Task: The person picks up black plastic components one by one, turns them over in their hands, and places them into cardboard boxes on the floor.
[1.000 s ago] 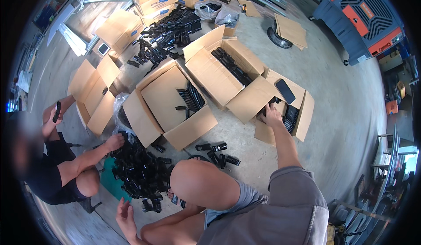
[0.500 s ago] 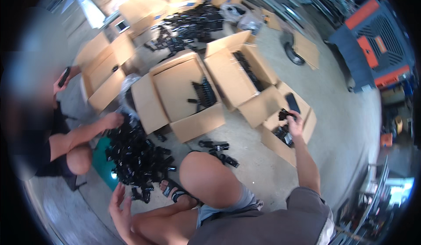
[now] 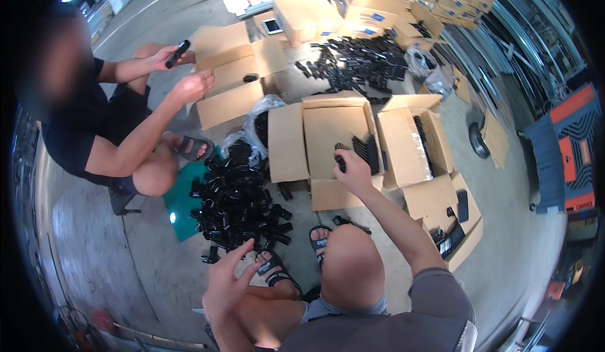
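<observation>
My right hand (image 3: 353, 170) reaches over the front wall of the middle cardboard box (image 3: 328, 125) and grips a small black part (image 3: 341, 161). A row of black parts (image 3: 367, 152) stands at that box's right side. My left hand (image 3: 228, 284) hovers with fingers spread just below a heap of black parts (image 3: 236, 197) on the floor, and holds nothing. My knee and sandalled feet sit between the two hands.
A person in black squats at the left, holding a black part (image 3: 177, 54) over another open box (image 3: 230, 78). More open boxes (image 3: 419, 147) lie to the right, one with black parts (image 3: 450, 238). A second heap (image 3: 359, 65) and stacked cartons (image 3: 403, 5) are farther back.
My right hand has moved from the right-hand box to the middle box, carrying a black part. The view has swung left. The other person has raised both hands over their box.
</observation>
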Demonstrator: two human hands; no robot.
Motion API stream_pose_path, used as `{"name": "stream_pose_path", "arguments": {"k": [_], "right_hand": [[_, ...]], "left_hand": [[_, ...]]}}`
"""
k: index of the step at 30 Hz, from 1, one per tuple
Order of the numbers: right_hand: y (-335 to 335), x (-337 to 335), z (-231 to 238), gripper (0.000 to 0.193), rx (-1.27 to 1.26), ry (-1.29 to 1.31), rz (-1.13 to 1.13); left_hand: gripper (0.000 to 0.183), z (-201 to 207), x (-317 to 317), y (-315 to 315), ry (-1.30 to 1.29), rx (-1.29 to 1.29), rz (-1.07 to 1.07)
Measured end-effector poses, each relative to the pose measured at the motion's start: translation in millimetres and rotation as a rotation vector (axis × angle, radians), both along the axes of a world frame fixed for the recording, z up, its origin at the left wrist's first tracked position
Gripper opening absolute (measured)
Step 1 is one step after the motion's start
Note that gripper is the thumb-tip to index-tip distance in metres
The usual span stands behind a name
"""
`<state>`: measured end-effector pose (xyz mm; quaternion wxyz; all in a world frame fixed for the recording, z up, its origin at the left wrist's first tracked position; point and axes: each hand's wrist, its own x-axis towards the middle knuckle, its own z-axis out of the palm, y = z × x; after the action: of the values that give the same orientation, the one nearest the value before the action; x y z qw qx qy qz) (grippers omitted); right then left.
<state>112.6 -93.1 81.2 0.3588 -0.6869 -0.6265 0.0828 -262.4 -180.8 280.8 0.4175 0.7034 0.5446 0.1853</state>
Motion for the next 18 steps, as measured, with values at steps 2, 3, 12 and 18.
{"name": "stream_pose_path", "arguments": {"k": [2, 3, 12, 18], "right_hand": [[45.4, -12.4, -19.4, 0.026, -0.15, -0.33, 0.152], [60.3, -12.8, -42.9, 0.028, -0.172, -0.441, 0.205], [74.2, -34.4, -59.4, 0.078, -0.67, -0.313, 0.329], [55.6, -8.7, -91.2, 0.086, -0.484, 0.039, 0.174]], "left_hand": [[0.049, -1.7, -6.2, -0.4, -0.008, -0.013, 0.035], [0.049, -5.0, -9.3, 0.7, -0.013, -0.007, 0.037], [0.052, 4.5, -24.3, 7.7, -0.005, -0.109, 0.057], [0.054, 5.9, -14.0, 20.5, -0.077, -0.094, 0.004]]}}
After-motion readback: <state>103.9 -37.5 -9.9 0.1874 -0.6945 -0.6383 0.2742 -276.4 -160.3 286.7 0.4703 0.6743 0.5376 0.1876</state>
